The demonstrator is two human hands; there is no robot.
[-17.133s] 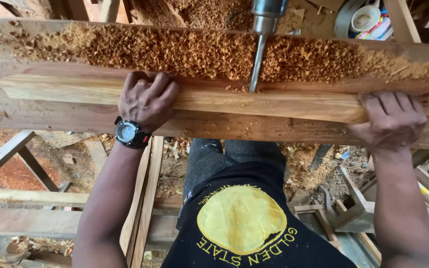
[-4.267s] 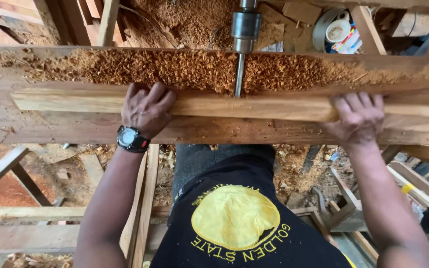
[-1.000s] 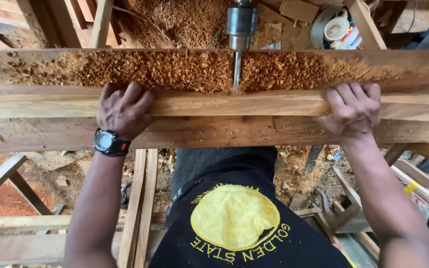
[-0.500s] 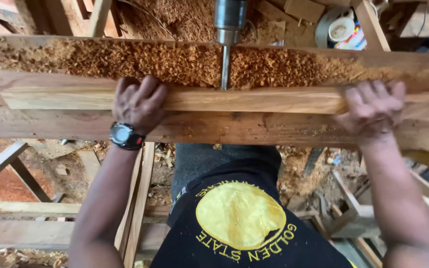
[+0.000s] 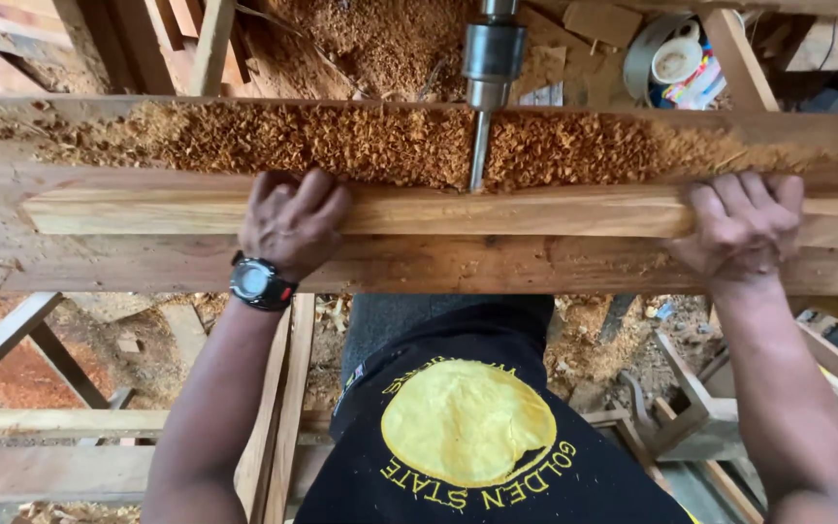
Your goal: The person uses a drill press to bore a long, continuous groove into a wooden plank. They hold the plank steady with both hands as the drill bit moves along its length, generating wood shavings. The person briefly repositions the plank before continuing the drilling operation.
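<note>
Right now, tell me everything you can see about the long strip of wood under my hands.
The wood strip is a long, pale, squared length of timber lying level across a darker, rougher bench plank. Reddish shavings are heaped along its far edge. The left hand and right hand each grip over its top. A metal drill bit meets its far edge between them.

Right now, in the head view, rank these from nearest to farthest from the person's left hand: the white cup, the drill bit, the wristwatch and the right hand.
1. Wristwatch: on the wrist just below the left hand.
2. Drill bit: to its right, at the far edge of the wooden plank.
3. Right hand: far right, on the same plank.
4. White cup: top right, behind the bench; close to the right hand's rank.
</note>
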